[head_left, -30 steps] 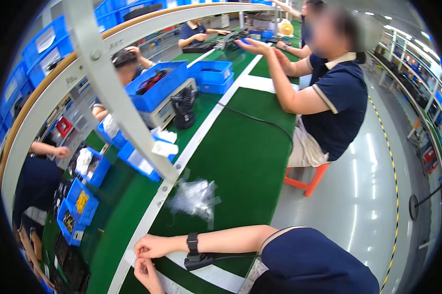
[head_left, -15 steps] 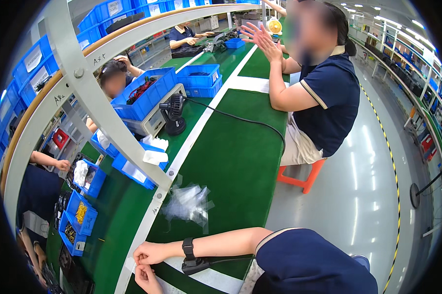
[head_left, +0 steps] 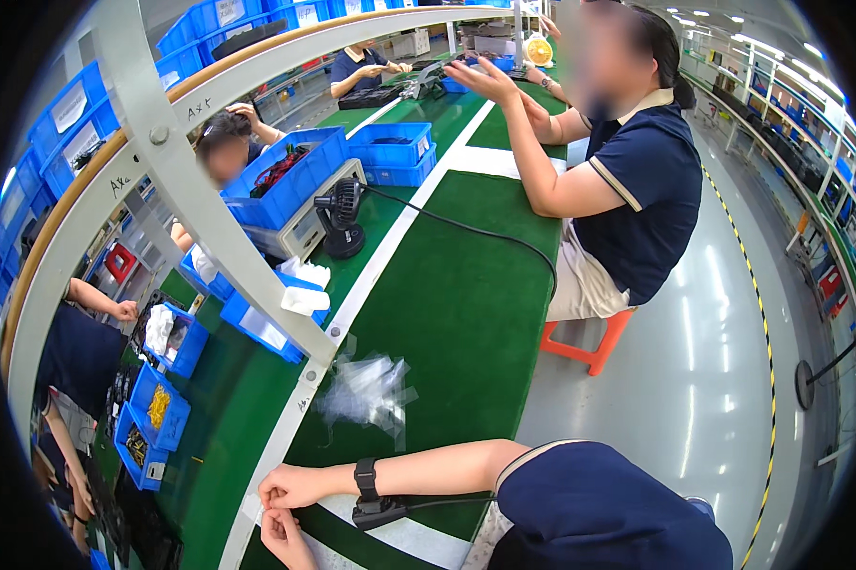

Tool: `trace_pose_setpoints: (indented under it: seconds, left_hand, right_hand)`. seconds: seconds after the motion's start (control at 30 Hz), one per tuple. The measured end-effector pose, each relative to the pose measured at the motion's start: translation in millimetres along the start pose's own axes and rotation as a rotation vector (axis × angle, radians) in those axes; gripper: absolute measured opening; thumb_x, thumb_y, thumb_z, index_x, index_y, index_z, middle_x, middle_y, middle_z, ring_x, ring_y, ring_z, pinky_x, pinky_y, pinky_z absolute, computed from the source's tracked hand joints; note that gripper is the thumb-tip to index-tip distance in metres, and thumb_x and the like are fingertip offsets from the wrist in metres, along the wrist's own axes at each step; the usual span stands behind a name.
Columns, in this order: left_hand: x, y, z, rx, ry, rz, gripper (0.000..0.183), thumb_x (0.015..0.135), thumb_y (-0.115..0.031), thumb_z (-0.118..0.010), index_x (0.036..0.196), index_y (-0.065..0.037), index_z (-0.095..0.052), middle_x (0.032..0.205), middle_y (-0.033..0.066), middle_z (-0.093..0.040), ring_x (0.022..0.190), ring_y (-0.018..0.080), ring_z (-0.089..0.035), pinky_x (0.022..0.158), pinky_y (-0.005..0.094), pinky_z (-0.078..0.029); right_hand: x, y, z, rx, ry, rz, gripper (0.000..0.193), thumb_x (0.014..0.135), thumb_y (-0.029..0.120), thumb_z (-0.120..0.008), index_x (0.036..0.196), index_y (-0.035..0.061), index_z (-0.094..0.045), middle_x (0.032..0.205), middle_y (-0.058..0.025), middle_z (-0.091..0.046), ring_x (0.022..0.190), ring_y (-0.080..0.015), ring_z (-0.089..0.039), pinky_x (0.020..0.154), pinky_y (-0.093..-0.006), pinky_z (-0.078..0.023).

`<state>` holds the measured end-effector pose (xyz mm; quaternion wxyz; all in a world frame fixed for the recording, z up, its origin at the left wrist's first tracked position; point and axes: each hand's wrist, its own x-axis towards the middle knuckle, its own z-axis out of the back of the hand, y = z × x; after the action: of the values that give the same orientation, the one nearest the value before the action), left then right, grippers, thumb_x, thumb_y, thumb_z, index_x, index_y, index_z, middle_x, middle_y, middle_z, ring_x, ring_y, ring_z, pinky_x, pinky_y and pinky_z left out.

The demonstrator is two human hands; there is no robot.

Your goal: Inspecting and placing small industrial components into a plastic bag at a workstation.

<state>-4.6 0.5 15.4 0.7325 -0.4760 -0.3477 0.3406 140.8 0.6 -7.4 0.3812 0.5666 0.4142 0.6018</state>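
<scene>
right hand (head_left: 293, 486) and left hand (head_left: 284, 539) together, fingers curled (cannot tell what they grasp).

A plastic pile (head_left: 369, 388) lies on the bench (head_left: 451, 299), right of the post (head_left: 219, 228), with the fan (head_left: 342, 204) beyond.

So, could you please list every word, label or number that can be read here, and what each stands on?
I won't copy wording, but here is where it stands:
Grey shelf beam: two short handwritten marks, legible.
Blue upper bins: white labels, mostly too small or blurred.
White table strip: one handwritten mark, too small.
Small blue bin: white tag, too small.
</scene>
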Motion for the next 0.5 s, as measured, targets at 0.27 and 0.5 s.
trace_pose_setpoints:
  seconds: [0.27, 0.5]
  left_hand:
    - [7.4, 25.9, 1.5, 0.009, -0.031, 0.003, 0.016, 0.085, -0.013, -0.049, 0.071, -0.005, -0.046, 0.060, -0.0032, -0.043, 0.054, 0.0029, -0.039, 0.049, 0.0163, -0.029]
    - [7.7, 25.0, -0.1, -0.004, -0.026, -0.010, 0.016, 0.085, -0.013, -0.049, 0.071, -0.005, -0.046, 0.060, -0.0036, -0.043, 0.054, 0.0028, -0.038, 0.049, 0.0159, -0.029]
  right_hand:
    - [-1.3, 5.3, -0.5, 0.041, 0.009, -0.031, 0.007, 0.068, 0.002, -0.053, 0.073, -0.0007, -0.058, 0.063, -0.0068, -0.058, 0.057, -0.0119, -0.054, 0.051, -0.0248, -0.043]
    - [-2.9, 9.3, 2.1, 0.068, 0.006, -0.065, 0.007, 0.068, 0.002, -0.054, 0.073, -0.0011, -0.058, 0.064, -0.0068, -0.059, 0.057, -0.0109, -0.055, 0.051, -0.0235, -0.043]
